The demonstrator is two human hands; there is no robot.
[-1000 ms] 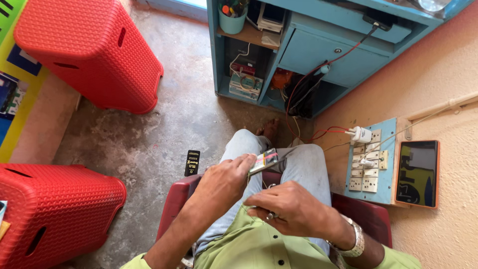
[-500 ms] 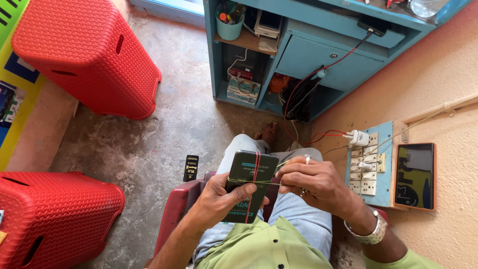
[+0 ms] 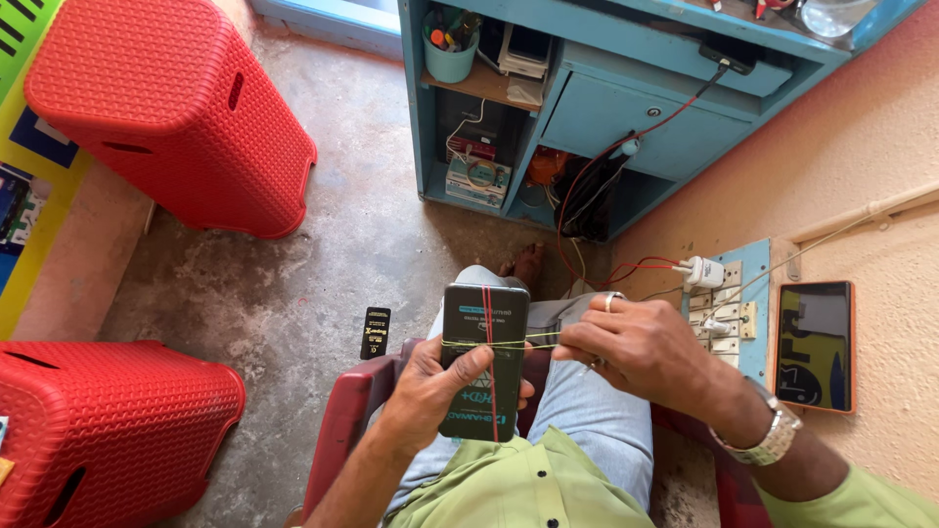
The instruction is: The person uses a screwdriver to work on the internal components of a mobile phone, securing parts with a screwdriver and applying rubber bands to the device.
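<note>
Head view: left hand (image 3: pixel 430 391) grips dark rectangular package (image 3: pixel 484 357); right hand (image 3: pixel 636 347) pulls band.

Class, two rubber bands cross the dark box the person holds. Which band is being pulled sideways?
The yellow band: the right hand stretches it off the dark box. The red band lies flat lengthwise.

Left hand (image 3: pixel 430 391) grips a dark box (image 3: pixel 483 360) (red-banded) while right hand (image 3: pixel 636 347) stretches a yellow band (image 3: pixel 533 339).

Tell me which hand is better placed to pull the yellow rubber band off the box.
Right, probably. The right hand pinches the stretched yellow rubber band, while the left hand grips the box.
</note>
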